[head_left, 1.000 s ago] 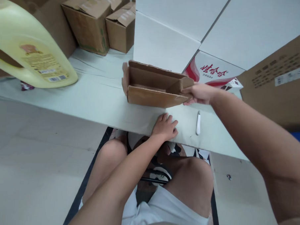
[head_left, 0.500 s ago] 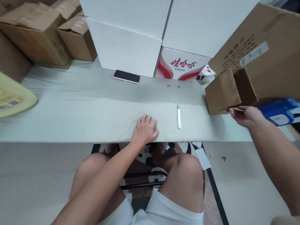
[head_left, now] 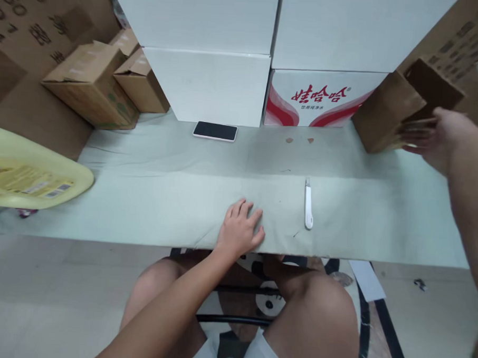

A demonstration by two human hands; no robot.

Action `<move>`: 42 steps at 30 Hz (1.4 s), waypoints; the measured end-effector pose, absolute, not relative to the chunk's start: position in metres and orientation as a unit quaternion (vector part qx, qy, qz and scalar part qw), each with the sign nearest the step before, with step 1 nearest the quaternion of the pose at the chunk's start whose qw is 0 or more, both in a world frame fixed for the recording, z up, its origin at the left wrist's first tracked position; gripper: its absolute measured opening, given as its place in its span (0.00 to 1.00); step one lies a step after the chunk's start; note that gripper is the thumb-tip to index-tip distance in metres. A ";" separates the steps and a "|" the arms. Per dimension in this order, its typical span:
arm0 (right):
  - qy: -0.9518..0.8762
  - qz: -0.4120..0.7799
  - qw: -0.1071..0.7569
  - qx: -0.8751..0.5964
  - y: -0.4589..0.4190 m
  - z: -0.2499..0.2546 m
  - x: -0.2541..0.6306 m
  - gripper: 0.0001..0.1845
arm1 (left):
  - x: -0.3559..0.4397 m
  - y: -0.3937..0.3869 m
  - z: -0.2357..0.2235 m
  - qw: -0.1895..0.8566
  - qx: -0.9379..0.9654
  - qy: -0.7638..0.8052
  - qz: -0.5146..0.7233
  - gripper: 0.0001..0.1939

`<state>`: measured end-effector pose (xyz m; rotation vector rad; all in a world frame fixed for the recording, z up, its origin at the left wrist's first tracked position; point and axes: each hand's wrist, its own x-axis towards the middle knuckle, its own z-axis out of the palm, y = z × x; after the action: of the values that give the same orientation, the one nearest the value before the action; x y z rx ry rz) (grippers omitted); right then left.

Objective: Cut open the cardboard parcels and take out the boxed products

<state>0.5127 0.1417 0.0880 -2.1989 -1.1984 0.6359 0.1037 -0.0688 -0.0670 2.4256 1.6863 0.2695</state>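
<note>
My left hand (head_left: pixel 240 227) lies flat on the pale green table cover near the front edge, fingers spread, holding nothing. To its right is a white utility knife (head_left: pixel 308 206), apart from the hand. At the right, my right hand (head_left: pixel 442 135) is against the near side of an open-topped cardboard box (head_left: pixel 388 111). Motion smears its fingers, so I cannot tell whether they grip the box or only press on it. The box stands close to the red-and-white printed carton (head_left: pixel 319 100) and covers its right end.
White boxes (head_left: pixel 207 85) are stacked along the back, with a phone (head_left: pixel 215 131) lying before them. Brown cartons (head_left: pixel 96 83) and a yellow bottle (head_left: pixel 37 173) occupy the left. A large brown carton (head_left: pixel 466 46) rises behind the open box. Two small scraps (head_left: pixel 290 140) lie near the printed carton.
The open cardboard box has shifted back and left toward the printed carton, with my right hand beside it. A small white box and a blue item dropped from view. My left hand stays resting.
</note>
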 end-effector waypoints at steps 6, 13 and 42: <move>-0.460 0.338 0.234 -0.787 0.134 0.027 0.457 0.33 | 0.103 -0.069 -0.068 0.085 0.815 0.566 0.088 0.22; -0.615 0.232 0.193 -0.729 -0.010 -0.051 0.394 0.38 | 0.107 -0.070 -0.062 0.105 0.814 0.565 0.087 0.23; -0.767 -0.102 0.083 -0.628 -0.058 -0.098 0.382 0.33 | -0.304 0.213 0.045 -0.036 0.492 0.805 0.329 0.54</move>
<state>0.3819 -0.0578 -0.0984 -1.8738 -2.2912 -0.3049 -0.3038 0.2128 0.0447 1.5824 2.5888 1.0561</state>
